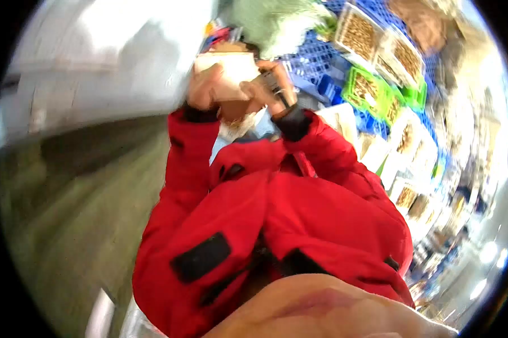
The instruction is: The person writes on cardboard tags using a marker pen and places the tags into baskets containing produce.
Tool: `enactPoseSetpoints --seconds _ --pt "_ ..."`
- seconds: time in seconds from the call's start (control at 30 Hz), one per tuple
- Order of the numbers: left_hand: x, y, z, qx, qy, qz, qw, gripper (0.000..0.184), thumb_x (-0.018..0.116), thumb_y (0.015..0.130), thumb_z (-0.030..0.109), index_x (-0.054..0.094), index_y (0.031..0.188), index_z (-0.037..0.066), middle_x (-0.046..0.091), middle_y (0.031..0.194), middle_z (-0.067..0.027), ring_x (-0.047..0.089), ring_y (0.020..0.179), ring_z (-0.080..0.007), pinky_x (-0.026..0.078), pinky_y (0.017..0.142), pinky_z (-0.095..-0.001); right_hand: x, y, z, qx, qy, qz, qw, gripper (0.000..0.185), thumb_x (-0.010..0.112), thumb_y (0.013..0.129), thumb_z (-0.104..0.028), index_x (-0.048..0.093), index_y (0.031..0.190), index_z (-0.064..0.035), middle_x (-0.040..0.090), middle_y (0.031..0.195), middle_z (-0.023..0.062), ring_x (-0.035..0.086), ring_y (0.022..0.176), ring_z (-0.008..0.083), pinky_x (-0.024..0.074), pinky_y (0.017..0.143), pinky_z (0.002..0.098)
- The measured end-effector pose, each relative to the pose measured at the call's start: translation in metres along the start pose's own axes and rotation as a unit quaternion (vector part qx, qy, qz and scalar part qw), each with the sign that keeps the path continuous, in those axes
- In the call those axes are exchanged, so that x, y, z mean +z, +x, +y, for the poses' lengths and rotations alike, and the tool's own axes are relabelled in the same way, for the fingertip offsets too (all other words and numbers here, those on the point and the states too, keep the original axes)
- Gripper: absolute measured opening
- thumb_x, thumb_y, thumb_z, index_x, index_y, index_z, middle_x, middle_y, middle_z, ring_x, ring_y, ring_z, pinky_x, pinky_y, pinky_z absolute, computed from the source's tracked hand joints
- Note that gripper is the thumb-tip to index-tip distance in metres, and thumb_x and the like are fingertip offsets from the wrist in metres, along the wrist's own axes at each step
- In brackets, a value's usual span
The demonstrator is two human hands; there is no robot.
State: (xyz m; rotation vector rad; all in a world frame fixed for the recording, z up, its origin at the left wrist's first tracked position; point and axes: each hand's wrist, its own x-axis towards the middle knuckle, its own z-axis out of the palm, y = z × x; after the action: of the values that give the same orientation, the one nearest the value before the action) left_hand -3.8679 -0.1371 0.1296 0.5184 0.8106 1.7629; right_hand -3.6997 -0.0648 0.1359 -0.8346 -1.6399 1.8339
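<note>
Near the top centre, my left hand (204, 87) is closed on the left side of a pale, flat-faced object (231, 70), like a box or stack; blur hides its details. My right hand (268, 90) is closed at the object's right side, with its fingers reaching the lower right edge. Something dark and grey shows across the right fingers, too blurred to name. Both wrists have black cuffs below red sleeves. A pale, ragged item (240, 128) sits just below the hands.
Green plastic bags (279, 22) lie beyond the hands. Blue crates (310, 56) hold clear trays of brown pieces (360, 35) and green trays (362, 89). More packed goods run down the right side. A white surface (107, 67) is at upper left, with greenish-brown floor (79, 225) below.
</note>
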Motion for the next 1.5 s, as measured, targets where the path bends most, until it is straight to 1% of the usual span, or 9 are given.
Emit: enactPoseSetpoints --seconds 0.07,0.1,0.17,0.23,0.37,0.47,0.8,1.17,1.5 --pt "0.036 -0.014 -0.036 -0.111 -0.062 -0.006 0.992 0.052 0.046 0.085 0.026 0.041 0.125 -0.006 0.050 0.121 -0.0208 0.053 0.106 -0.0321 0.044 0.090 -0.0390 -0.025 -0.042 0.012 -0.115 -0.121 0.126 0.978 0.040 0.070 0.074 -0.011 0.049 0.108 -0.0061 0.056 0.100 0.0112 0.056 0.095 0.0169 0.0463 0.075 0.0309" --pt "0.011 -0.023 -0.062 -0.190 -0.093 -0.131 0.969 0.057 0.041 0.087 0.032 0.037 0.128 -0.007 0.048 0.124 -0.0228 0.051 0.110 -0.0352 0.045 0.089 -0.0451 -0.040 -0.068 0.018 -0.223 -0.239 0.168 0.930 0.040 0.071 0.073 -0.014 0.051 0.106 -0.0068 0.056 0.100 0.0106 0.055 0.097 0.0181 0.0452 0.079 0.0317" --pt "0.018 -0.051 -0.103 -0.259 -0.065 -0.054 0.962 0.058 0.042 0.088 0.033 0.034 0.130 -0.005 0.049 0.124 -0.0205 0.049 0.112 -0.0360 0.046 0.086 -0.0546 -0.055 -0.137 0.018 -0.131 -0.101 0.197 0.966 0.045 0.067 0.073 -0.019 0.049 0.111 -0.0043 0.055 0.104 0.0124 0.053 0.100 0.0234 0.0402 0.088 0.0314" --pt "0.018 -0.073 -0.163 -0.289 -0.054 -0.101 0.950 0.052 0.048 0.087 0.030 0.040 0.127 -0.004 0.054 0.118 -0.0181 0.055 0.105 -0.0307 0.046 0.088 -0.0428 -0.079 -0.200 0.054 -0.219 -0.107 0.229 0.942 0.043 0.065 0.074 -0.019 0.048 0.111 -0.0038 0.055 0.105 0.0131 0.053 0.100 0.0231 0.0402 0.089 0.0318" --pt "0.123 -0.140 -0.210 -0.457 -0.026 -0.130 0.880 0.045 0.056 0.083 0.018 0.046 0.122 -0.001 0.055 0.116 -0.0161 0.056 0.102 -0.0306 0.044 0.090 -0.0405 -0.088 -0.329 0.053 -0.067 -0.010 0.358 0.931 0.043 0.063 0.081 -0.023 0.046 0.114 -0.0028 0.054 0.105 0.0139 0.053 0.100 0.0207 0.0412 0.086 0.0317" --pt "0.150 -0.197 -0.269 -0.442 0.123 -0.175 0.871 0.044 0.055 0.078 0.009 0.047 0.120 -0.001 0.056 0.112 -0.0170 0.058 0.099 -0.0293 0.049 0.084 -0.0378 -0.078 -0.424 0.067 -0.049 -0.091 0.476 0.873 0.043 0.064 0.082 -0.025 0.046 0.115 -0.0030 0.054 0.101 0.0119 0.054 0.093 0.0197 0.0423 0.083 0.0302" --pt "0.278 -0.337 -0.336 -0.575 0.118 -0.447 0.675 0.035 0.049 0.078 -0.003 0.045 0.112 0.001 0.056 0.106 -0.0204 0.059 0.096 -0.0313 0.050 0.083 -0.0391 -0.027 -0.606 0.107 0.011 0.038 0.751 0.659 0.032 0.055 0.090 -0.020 0.044 0.114 -0.0014 0.055 0.084 0.0052 0.052 0.072 0.0080 0.0433 0.064 0.0227" --pt "0.351 -0.585 -0.486 -0.658 0.061 -0.600 0.451 0.054 0.057 0.079 0.000 0.037 0.128 0.012 0.054 0.088 -0.0035 0.054 0.076 -0.0096 0.046 0.066 -0.0222 -0.021 -0.846 0.139 -0.047 0.089 0.871 0.481 0.035 0.060 0.081 -0.007 0.046 0.113 -0.0034 0.052 0.088 0.0022 0.049 0.072 0.0078 0.0429 0.063 0.0228" --pt "0.495 -0.799 -0.568 -0.615 0.194 -0.630 0.432 0.049 0.063 0.076 0.001 0.041 0.118 0.009 0.054 0.089 -0.0056 0.058 0.078 -0.0144 0.049 0.070 -0.0267 -0.086 -1.141 0.121 -0.057 0.157 0.847 0.504 0.029 0.054 0.087 -0.016 0.045 0.113 -0.0039 0.058 0.098 0.0107 0.058 0.077 0.0144 0.0485 0.059 0.0252"
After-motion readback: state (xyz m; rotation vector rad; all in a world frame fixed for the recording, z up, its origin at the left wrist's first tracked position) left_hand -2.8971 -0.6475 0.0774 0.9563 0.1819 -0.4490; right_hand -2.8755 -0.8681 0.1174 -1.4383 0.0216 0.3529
